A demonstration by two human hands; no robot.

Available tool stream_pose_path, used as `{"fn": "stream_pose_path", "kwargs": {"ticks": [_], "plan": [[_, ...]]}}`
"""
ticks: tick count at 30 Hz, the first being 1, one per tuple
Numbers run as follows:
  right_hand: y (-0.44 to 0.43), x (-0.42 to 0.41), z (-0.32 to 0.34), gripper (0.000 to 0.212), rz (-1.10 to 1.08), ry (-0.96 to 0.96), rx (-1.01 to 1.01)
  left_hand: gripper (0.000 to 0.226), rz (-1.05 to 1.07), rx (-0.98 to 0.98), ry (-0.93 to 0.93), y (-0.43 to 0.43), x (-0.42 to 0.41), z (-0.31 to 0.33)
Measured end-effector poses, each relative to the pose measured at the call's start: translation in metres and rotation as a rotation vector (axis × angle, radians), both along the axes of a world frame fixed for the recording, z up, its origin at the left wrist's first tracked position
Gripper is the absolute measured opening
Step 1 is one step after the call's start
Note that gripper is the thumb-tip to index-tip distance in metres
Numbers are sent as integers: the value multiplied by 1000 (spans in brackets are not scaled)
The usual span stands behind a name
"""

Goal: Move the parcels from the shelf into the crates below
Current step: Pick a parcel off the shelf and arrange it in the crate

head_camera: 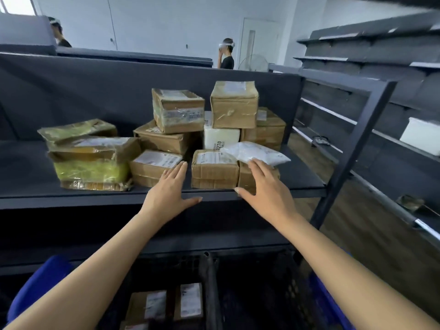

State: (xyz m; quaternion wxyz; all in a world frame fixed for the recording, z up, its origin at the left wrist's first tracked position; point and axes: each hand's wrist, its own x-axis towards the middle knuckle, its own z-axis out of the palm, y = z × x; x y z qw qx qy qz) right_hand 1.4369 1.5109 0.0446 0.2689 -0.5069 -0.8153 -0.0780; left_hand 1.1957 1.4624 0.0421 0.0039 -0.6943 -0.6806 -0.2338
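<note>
fingers (178, 169) straight and empty, left hand (166, 195) and right hand (264, 189) flank a cardboard parcel (214, 171).

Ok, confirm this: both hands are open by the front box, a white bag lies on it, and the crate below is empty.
Not empty: the head view shows two parcels in the crate. The rest holds: the left hand and right hand are open by the front box, with the white bag on it.
</note>
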Motion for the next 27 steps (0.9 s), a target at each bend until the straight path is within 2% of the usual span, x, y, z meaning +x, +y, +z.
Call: {"fn": "stream_pose_path", "kwargs": {"ticks": [4, 12, 18, 22, 27], "plan": [[15, 23, 25, 80, -71, 34, 75, 99, -42, 48, -7, 23, 14, 25], [58, 58, 33, 96, -178, -35, -59, 99, -124, 50, 25, 71, 40, 37], [81, 60, 24, 107, -105, -135, -151, 95, -194, 60, 101, 110, 58, 35], [93, 53, 18, 101, -59, -161, -126, 96, -204, 36, 101, 129, 68, 34], [103, 46, 16, 83, -30, -108, -131, 97, -210, 26, 118, 137, 70, 26]]}}
